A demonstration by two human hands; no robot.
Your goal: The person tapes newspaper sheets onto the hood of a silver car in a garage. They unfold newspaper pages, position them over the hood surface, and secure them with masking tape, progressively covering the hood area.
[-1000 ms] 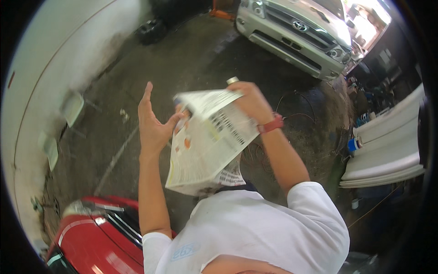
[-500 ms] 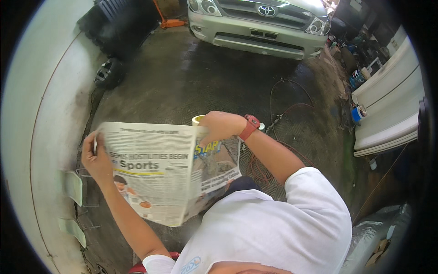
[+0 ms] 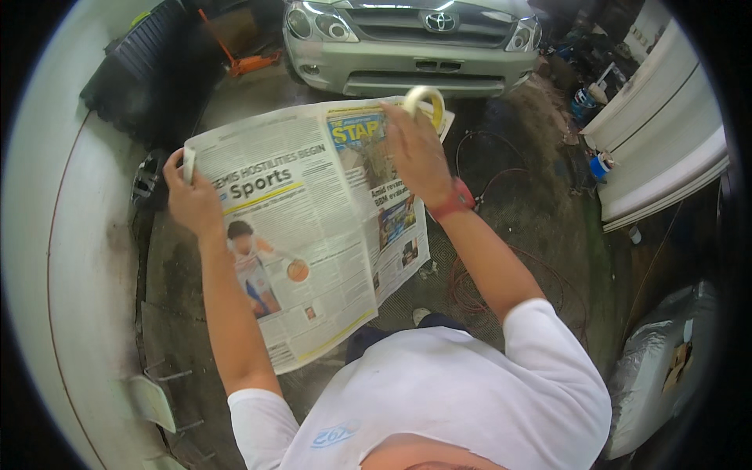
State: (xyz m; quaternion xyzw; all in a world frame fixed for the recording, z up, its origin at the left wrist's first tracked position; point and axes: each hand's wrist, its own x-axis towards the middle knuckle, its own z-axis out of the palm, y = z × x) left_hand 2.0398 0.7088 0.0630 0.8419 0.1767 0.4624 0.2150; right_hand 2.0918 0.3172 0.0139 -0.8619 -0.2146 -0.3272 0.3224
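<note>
An opened newspaper (image 3: 305, 235) hangs in front of me, creased down between its two visible pages. My left hand (image 3: 196, 200) is closed on its upper left edge, thumb and fingers on either side of the sheet. At the upper right, my right hand (image 3: 419, 157) grips the top of the paper. A pale roll of tape (image 3: 425, 92) with a yellowish inside stands up at the fingertips of that hand; how the fingers hold it is partly hidden. A red watch (image 3: 464, 194) is on my right wrist.
A silver vehicle's front bumper (image 3: 407, 59) faces me across the dark floor. An orange floor jack (image 3: 252, 64) lies at its left. A reddish hose (image 3: 470, 290) coils on the floor to my right, near white panels (image 3: 666, 149) and a plastic-wrapped object (image 3: 646, 384).
Both arms have stretched forward, lifting the newspaper away from my body and spreading its right page wider. The tape roll has risen with my right hand and shows more fully above the paper.
</note>
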